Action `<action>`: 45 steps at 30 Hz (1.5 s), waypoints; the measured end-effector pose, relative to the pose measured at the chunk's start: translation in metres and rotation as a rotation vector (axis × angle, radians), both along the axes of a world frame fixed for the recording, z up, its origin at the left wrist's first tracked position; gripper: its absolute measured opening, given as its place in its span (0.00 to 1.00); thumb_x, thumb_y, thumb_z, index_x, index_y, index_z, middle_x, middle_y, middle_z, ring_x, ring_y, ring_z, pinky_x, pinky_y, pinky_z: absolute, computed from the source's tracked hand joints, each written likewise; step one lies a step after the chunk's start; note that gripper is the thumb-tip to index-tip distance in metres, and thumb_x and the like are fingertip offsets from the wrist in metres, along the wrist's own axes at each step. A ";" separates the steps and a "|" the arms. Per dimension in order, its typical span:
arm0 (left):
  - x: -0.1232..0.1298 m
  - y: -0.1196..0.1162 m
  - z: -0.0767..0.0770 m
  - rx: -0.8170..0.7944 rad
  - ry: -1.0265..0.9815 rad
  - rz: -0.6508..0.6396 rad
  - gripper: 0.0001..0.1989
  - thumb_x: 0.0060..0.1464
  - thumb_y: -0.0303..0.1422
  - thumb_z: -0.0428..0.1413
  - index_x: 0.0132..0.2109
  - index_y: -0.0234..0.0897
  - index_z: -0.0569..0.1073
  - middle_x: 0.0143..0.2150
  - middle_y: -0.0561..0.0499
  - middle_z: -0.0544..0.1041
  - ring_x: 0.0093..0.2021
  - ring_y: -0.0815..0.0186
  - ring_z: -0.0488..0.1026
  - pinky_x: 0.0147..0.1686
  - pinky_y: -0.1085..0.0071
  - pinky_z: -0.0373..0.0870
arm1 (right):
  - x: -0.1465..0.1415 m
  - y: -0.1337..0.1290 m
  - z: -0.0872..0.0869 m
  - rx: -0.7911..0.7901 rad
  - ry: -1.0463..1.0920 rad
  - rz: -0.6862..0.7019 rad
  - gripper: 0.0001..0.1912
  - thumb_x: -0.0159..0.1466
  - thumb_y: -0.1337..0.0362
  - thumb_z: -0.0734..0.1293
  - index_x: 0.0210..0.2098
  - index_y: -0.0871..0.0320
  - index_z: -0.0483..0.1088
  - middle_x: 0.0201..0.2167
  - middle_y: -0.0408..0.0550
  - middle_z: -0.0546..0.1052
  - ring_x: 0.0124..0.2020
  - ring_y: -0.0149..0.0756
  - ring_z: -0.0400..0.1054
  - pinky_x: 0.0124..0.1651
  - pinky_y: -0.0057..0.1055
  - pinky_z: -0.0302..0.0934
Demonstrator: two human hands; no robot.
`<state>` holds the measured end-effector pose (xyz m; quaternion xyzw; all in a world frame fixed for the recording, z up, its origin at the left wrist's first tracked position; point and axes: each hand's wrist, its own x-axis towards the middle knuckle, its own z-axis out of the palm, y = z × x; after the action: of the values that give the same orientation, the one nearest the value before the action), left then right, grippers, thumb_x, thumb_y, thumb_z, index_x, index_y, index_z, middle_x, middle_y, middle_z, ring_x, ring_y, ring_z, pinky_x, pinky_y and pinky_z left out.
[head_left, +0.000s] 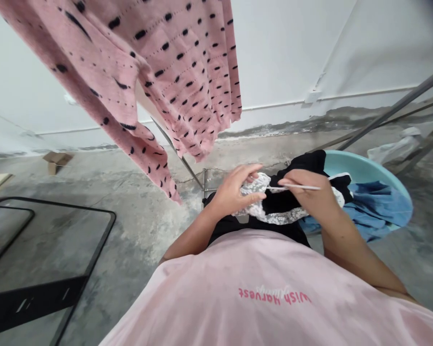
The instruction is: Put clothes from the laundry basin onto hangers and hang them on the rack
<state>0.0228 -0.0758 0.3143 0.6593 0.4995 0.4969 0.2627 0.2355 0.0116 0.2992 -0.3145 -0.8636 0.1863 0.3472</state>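
Note:
My left hand (234,190) is closed on the white lacy, sequined trim (258,182) of a black garment (279,202), thumb and fingers on either side of it. Between the thumb and fingers of my right hand (308,190) is a thin white rod (303,187), whose left end reaches the trim by my left hand. I cannot tell what the rod belongs to. The garment spreads below both hands, and part of it reaches to the basin on the right.
A light blue basin (397,185) on the right holds blue denim (375,206). A pink black-patterned garment (187,72) hangs ahead on the left. Metal rack bars (393,108) slant at the right. A black metal frame (94,254) and a cardboard piece (56,162) are on the left.

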 end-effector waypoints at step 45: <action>0.007 -0.005 0.028 0.501 -0.647 0.468 0.16 0.59 0.46 0.58 0.48 0.42 0.77 0.39 0.52 0.79 0.45 0.66 0.77 0.51 0.69 0.70 | 0.011 -0.008 -0.004 -0.021 0.319 0.026 0.10 0.67 0.59 0.66 0.31 0.56 0.73 0.28 0.45 0.74 0.29 0.30 0.67 0.32 0.28 0.59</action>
<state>0.0298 -0.0808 0.3427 0.3834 0.3919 0.8279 0.1184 0.2461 0.0040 0.2954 -0.2731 -0.7995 0.2475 0.4743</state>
